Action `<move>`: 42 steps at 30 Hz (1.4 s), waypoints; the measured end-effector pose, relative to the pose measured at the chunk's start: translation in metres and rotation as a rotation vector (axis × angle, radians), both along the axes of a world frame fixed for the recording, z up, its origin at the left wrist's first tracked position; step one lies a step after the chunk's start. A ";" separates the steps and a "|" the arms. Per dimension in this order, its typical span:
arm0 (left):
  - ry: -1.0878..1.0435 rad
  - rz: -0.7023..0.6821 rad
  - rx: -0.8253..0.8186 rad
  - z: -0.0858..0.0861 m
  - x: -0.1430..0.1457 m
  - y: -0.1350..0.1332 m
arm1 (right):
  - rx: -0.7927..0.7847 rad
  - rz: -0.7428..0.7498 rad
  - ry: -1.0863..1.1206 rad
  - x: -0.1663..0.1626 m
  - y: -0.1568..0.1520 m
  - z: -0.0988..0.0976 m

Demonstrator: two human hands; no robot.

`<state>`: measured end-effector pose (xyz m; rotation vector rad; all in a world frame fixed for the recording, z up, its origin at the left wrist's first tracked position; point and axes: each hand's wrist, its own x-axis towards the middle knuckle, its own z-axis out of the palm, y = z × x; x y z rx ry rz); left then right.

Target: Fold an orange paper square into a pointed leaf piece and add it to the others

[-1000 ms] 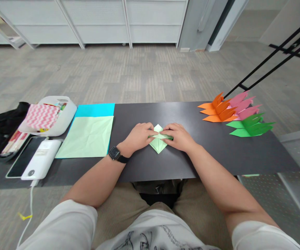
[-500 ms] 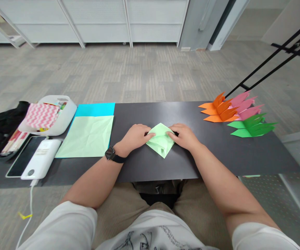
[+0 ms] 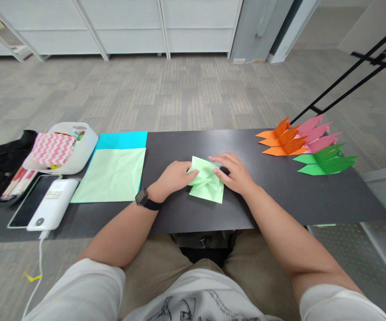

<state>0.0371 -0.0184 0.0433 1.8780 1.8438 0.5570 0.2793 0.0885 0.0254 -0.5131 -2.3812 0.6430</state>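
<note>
A partly folded piece of light green origami paper [image 3: 209,187] is between my hands, above the dark table just in front of me. My left hand [image 3: 176,179] pinches its left side, thumb on top and fingers tucked behind. At the right edge, my right hand [image 3: 234,174] has its thumb on the paper and its fingers stretched out and apart. Its folds stand loosely, with a flap spread toward me. To the left lie a flat light green sheet [image 3: 114,176] and a blue sheet [image 3: 122,140] under it.
Orange [image 3: 281,139], pink [image 3: 316,131] and green [image 3: 326,159] folded paper flowers stand at the table's right end. On the left are a white basket [image 3: 87,151], a phone [image 3: 28,205], a white power bank [image 3: 52,205] with a cable, and a black cloth [image 3: 10,149].
The green paper has gone from a flat diamond to a looser, turned shape with an opened lower flap. My right fingers have loosened and stretched out; my left hand keeps its pinch.
</note>
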 end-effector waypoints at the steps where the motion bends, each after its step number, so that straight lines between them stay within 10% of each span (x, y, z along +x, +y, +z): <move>1: 0.011 0.026 0.013 -0.002 0.001 0.000 | 0.006 0.012 0.030 0.000 -0.002 0.003; 25: -0.062 0.284 0.173 -0.016 -0.015 0.005 | 0.138 -0.059 -0.122 0.000 0.002 -0.013; 30: 0.189 0.136 0.431 -0.005 -0.015 0.001 | 0.190 -0.137 -0.116 0.001 0.004 -0.014; 42: 0.340 -0.337 0.332 0.003 -0.009 -0.009 | 0.230 -0.130 0.002 0.001 -0.005 0.003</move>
